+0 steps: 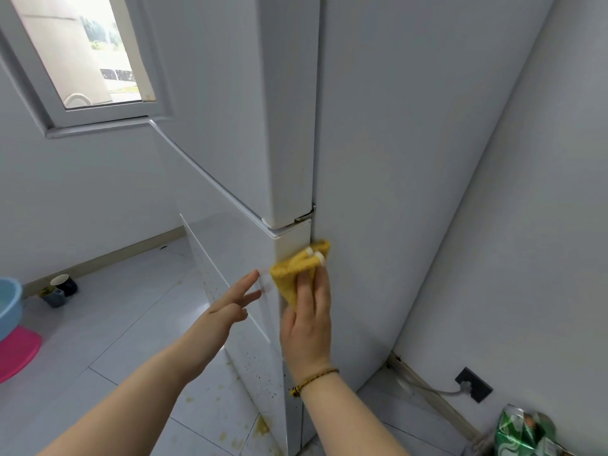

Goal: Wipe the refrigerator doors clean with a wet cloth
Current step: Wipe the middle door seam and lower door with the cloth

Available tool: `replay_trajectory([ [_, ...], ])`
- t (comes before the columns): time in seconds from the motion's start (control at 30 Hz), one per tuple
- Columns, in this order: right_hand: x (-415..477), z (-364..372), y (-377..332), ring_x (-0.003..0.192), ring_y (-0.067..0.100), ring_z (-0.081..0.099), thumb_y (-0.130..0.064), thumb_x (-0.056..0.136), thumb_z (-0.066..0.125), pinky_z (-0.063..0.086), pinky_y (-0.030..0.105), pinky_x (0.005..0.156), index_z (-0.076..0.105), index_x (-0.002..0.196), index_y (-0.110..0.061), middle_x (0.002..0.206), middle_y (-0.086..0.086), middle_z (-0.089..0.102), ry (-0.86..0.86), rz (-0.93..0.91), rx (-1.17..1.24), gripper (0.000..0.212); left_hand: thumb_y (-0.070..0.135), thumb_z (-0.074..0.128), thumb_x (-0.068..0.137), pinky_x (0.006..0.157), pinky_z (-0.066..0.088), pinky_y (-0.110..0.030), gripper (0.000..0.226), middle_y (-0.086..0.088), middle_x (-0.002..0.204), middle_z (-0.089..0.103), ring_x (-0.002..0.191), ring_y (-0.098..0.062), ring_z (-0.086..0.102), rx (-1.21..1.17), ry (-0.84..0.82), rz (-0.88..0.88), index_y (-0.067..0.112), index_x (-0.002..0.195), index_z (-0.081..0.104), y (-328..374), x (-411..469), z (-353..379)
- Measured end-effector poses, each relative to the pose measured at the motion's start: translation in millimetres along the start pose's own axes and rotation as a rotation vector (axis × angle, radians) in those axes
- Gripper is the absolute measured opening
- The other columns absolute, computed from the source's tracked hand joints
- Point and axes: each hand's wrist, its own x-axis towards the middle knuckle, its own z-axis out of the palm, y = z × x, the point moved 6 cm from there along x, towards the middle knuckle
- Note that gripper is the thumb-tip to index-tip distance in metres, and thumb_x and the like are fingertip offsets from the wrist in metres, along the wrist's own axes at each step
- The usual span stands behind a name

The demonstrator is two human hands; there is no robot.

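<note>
A tall white refrigerator fills the middle of the head view, with an upper door (230, 133) and a lower door (237, 258) seen at a sharp angle. Its side panel (394, 159) faces right. My right hand (307, 320) presses a yellow cloth (297, 269) against the hinge-side edge of the lower door, just below the gap between the doors. My left hand (233, 302) hovers with fingers spread, its fingertips touching the lower door's front near the cloth. Brown specks dot the lower door toward its bottom.
A window (75, 51) is at upper left. A blue basin (10, 304) and a pink basin (16, 350) sit on the tiled floor at left, with dark cups (62, 287) by the wall. A wall socket (473, 388) and a green bag (523, 432) are at lower right. Yellow stains mark the floor (230, 422).
</note>
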Motion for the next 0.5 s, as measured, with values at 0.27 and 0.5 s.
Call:
replay_trajectory([
  [0.27, 38, -18, 9, 0.132, 0.017, 0.027, -0.012, 0.088, 0.031, 0.03, 0.027, 0.106, 0.027, 0.134, -0.019, 0.143, 0.01, 0.028, 0.111, 0.28, 0.168, 0.047, 0.011, 0.037, 0.055, 0.114, 0.021, -0.046, 0.071, 0.042, 0.108, 0.046, 0.13, -0.015, 0.038, -0.017, -0.003, 0.0, 0.062, 0.104, 0.044, -10, 6, 3],
  [0.5, -30, 5, 44, 0.138, 0.019, 0.025, -0.006, 0.095, 0.038, 0.03, 0.019, 0.101, 0.009, 0.143, -0.022, 0.154, 0.005, 0.013, -0.307, 0.663, 0.152, 0.058, 0.009, 0.033, 0.052, 0.112, 0.019, -0.039, 0.073, 0.037, 0.114, 0.039, 0.13, -0.011, 0.035, 0.005, -0.02, 0.002, 0.057, 0.107, 0.037, -3, 6, 6],
])
